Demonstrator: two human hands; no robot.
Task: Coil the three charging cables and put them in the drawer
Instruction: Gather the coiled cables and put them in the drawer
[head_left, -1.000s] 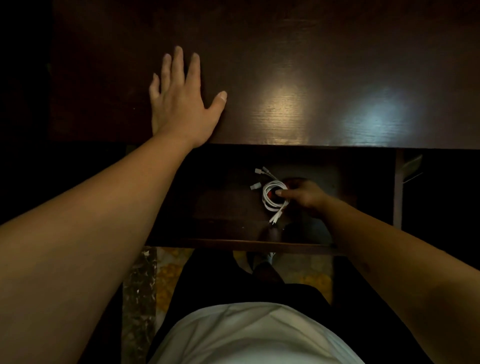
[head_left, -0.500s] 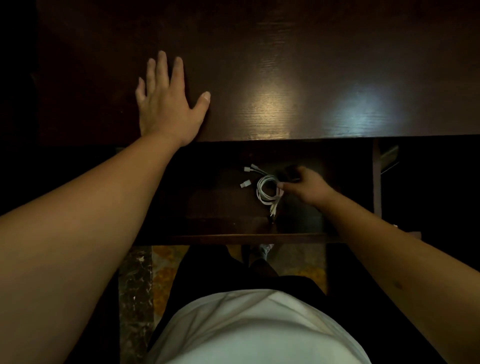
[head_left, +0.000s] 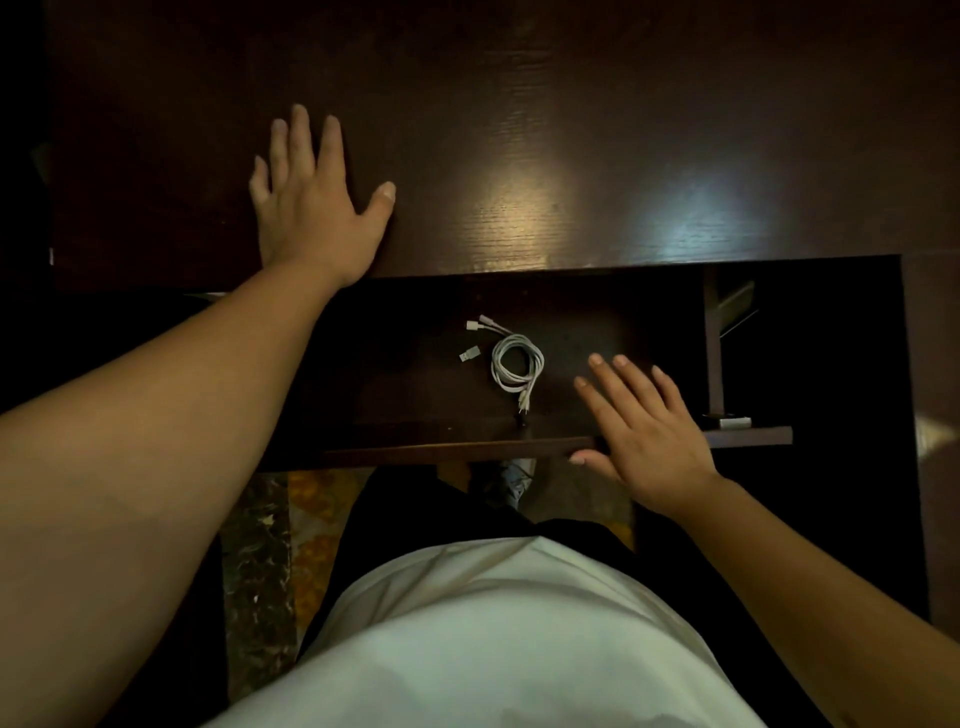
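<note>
A coil of white charging cable (head_left: 517, 364) lies on the floor of the pulled-out dark wooden drawer (head_left: 447, 449), with loose plug ends (head_left: 470, 340) sticking out to its left. I cannot tell how many cables make up the coil. My right hand (head_left: 641, 423) hovers open over the drawer's front right part, fingers spread, thumb near the front edge, apart from the coil. My left hand (head_left: 317, 200) rests flat and open on the dark desk top (head_left: 571, 130), just behind the drawer.
The drawer's right side rail (head_left: 714, 343) stands beside my right hand, with a small white piece (head_left: 735, 422) at its front end. Below the drawer are my white shirt, dark trousers and a patterned floor (head_left: 317, 499).
My right hand has let go of the coil and drawn back toward the drawer's front right, its fingers now spread. The coil stays in the drawer. My left hand stays flat on the desk.
</note>
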